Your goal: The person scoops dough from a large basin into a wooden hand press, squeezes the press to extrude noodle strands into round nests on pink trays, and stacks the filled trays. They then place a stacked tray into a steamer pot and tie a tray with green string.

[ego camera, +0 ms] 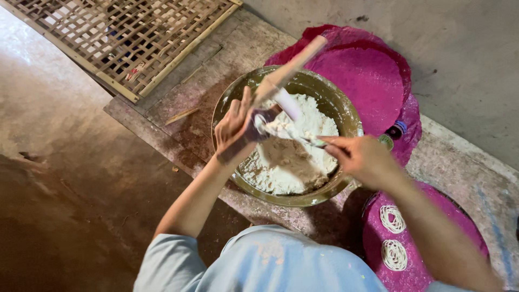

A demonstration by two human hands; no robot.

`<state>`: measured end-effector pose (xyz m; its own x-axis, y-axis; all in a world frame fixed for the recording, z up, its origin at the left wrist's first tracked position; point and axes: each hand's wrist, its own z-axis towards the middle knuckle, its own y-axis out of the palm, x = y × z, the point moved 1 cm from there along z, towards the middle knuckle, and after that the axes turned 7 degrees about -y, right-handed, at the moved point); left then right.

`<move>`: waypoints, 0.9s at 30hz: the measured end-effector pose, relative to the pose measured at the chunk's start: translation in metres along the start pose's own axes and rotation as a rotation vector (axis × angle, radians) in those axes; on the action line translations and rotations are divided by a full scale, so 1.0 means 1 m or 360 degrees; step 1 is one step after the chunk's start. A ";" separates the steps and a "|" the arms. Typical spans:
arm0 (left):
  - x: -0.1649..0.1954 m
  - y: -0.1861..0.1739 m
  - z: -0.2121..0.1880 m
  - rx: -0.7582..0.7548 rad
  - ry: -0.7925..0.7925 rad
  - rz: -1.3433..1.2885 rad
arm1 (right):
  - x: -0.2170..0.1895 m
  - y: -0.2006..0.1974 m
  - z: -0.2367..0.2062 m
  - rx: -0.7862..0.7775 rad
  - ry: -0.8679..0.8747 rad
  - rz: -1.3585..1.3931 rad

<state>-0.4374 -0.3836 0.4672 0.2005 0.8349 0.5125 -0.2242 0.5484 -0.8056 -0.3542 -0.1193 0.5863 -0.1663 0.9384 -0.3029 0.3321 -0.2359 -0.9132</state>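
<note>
Dough (286,162): off-white, lumpy, floury mass filling a round brass-coloured bowl (346,116), which stands on a worn stone slab (178,116) on the floor.

Press tool (281,81): long wooden-handled cylinder, pale barrel smeared with dough, tilted over the bowl with the handle pointing up and away.

Left hand (233,127): raised above the bowl's near rim, fingers wrapped round the tool's lower end.

Right hand (361,157): over the bowl's right rim, fingertips pinching a dough-coated utensil (294,135) against the tool's mouth.

Nearby: magenta round mats (362,81); two white noodle coils (393,238) on the nearest one; woven bamboo lattice tray (124,38) at upper left.
</note>
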 end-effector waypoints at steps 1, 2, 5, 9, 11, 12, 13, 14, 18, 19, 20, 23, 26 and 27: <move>-0.001 0.002 -0.003 0.0011 0.0109 -0.0018 | 0.001 -0.016 0.003 0.0054 -0.0182 -0.0109; 0.001 0.006 -0.007 0.0009 0.0218 -0.0039 | -0.001 -0.024 0.005 0.0103 -0.0355 -0.0212; 0.014 0.025 -0.023 0.0086 0.0514 -0.0034 | -0.021 -0.008 0.023 0.0088 -0.0547 -0.0589; 0.012 0.041 -0.038 -0.1068 -0.0506 -0.1995 | -0.058 0.025 0.020 0.0344 -0.0998 -0.1297; -0.001 0.028 -0.040 -0.0674 0.0027 -0.1011 | -0.070 0.008 0.007 0.0349 -0.1190 -0.1261; -0.008 0.018 -0.044 -0.0470 0.0261 -0.0516 | -0.073 -0.009 -0.004 0.0406 -0.1152 -0.1136; -0.016 0.009 -0.041 -0.0371 0.0273 -0.0451 | -0.074 -0.030 -0.015 0.0465 -0.1113 -0.1022; -0.023 0.001 -0.038 -0.0270 0.0288 -0.0378 | -0.076 -0.045 -0.025 0.0448 -0.1042 -0.1026; -0.013 -0.009 -0.034 -0.0185 0.0478 -0.0157 | -0.084 -0.046 -0.017 0.0417 -0.0975 -0.1146; -0.007 -0.006 -0.036 -0.0356 0.0296 -0.0265 | -0.088 -0.027 -0.005 0.0405 -0.1010 -0.1193; -0.001 -0.003 -0.037 -0.0515 0.0127 -0.0372 | -0.092 -0.004 0.006 0.0380 -0.1006 -0.1317; 0.007 -0.006 -0.037 -0.0242 0.0447 -0.0417 | -0.085 0.026 0.016 0.0345 -0.1080 -0.1290; -0.005 -0.012 -0.032 -0.0380 0.0127 -0.0563 | -0.074 0.000 -0.001 0.0384 -0.0950 -0.0921; -0.011 -0.013 -0.031 -0.0555 -0.0169 -0.0653 | -0.071 -0.013 -0.009 0.0438 -0.0869 -0.0776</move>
<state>-0.4073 -0.4008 0.4630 0.1037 0.5657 0.8181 0.1851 0.7971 -0.5747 -0.3381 -0.1808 0.6223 -0.6913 0.7118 0.1241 -0.1264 0.0500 -0.9907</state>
